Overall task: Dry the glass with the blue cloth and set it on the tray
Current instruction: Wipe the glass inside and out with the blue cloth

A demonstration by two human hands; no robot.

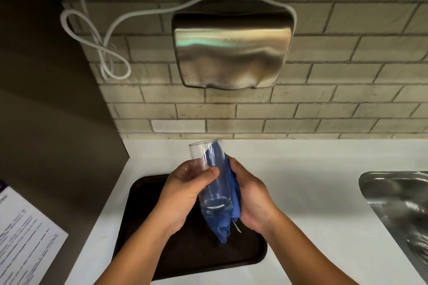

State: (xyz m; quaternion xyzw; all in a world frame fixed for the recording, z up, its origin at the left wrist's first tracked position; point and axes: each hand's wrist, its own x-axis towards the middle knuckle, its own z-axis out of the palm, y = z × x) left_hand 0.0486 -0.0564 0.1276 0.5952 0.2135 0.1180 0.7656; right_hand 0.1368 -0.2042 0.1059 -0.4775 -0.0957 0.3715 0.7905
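Note:
A tall clear glass (pixel 209 176) is held tilted above the dark brown tray (pixel 192 252), its open mouth pointing away from me. My left hand (pixel 183 194) grips the glass around its middle. My right hand (pixel 250 194) presses the blue cloth (pixel 234 194) against the glass's right side. Part of the cloth shows through the glass near the mouth and its loose end hangs below the base. The tray lies on the white counter (pixel 301 192) under both hands.
A steel sink (pixel 398 203) is set into the counter at the right. A metal hand dryer (pixel 231 51) with a looped white cable hangs on the brick wall above. A printed sheet (pixel 25 238) is at the lower left beside a dark wall.

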